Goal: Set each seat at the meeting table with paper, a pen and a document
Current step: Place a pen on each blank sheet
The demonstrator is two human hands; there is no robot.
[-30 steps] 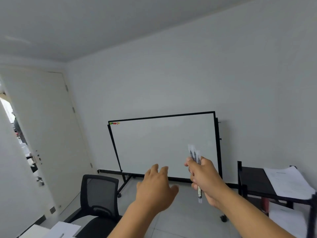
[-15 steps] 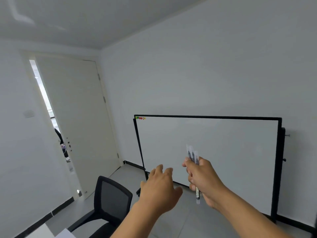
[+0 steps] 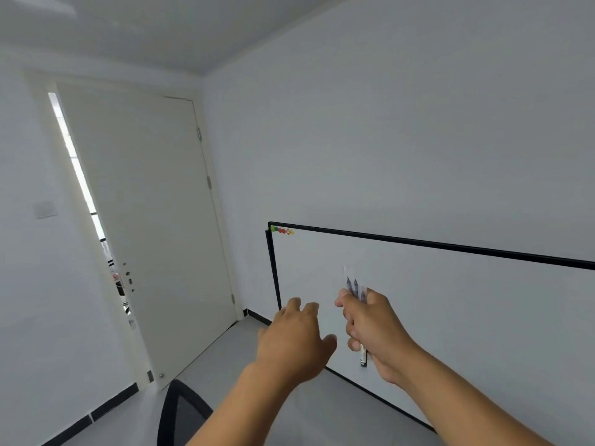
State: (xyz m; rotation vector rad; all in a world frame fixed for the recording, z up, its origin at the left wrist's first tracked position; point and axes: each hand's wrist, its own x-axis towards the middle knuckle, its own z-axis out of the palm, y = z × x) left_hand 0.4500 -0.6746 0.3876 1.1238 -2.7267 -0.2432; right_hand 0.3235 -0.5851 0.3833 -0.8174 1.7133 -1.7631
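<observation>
My right hand [image 3: 375,329] grips a small bunch of pens [image 3: 354,286] with clear caps, held upright; their tips stick out above my fist and a dark end shows below it. My left hand [image 3: 294,341] floats just to the left of it, fingers relaxed and spread, holding nothing. Both hands are raised in front of a whiteboard. No table, paper or document is in view.
A black-framed whiteboard [image 3: 450,300] with small coloured magnets [image 3: 282,230] leans along the right wall. A white door [image 3: 145,226] stands ajar at left, with a gap of light. The back of a black office chair [image 3: 185,413] shows at the bottom edge.
The view has swung left and up: the side cart with papers and the table corner have left the frame, and the door now fills the left. Both hands keep the same pose.
</observation>
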